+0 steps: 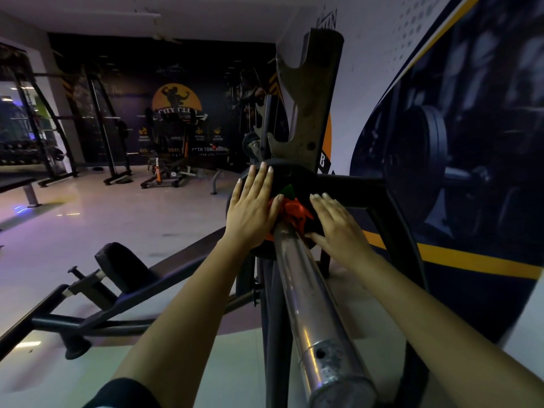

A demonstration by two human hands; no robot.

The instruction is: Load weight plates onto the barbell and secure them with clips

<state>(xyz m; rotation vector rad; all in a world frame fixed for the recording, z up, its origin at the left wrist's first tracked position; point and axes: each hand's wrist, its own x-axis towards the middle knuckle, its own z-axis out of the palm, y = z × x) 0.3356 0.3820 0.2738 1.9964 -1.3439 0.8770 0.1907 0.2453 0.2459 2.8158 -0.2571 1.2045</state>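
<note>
A steel barbell sleeve (312, 307) runs from the lower right up toward the middle, resting in a dark rack. A black weight plate (290, 179) sits on the sleeve against the rack. A red-orange clip (294, 213) wraps the sleeve right in front of the plate. My left hand (253, 204) lies flat on the plate's left face, fingers spread, thumb touching the clip. My right hand (338, 225) lies flat on the plate's right side, fingers extended, thumb by the sleeve. Neither hand grips anything.
The rack's upright with J-hooks (315, 92) rises behind the plate, and its black frame (391, 219) slants down on the right by the mural wall. A bench with a black pad (123, 269) stands low left. Other gym machines (167, 160) line the far wall.
</note>
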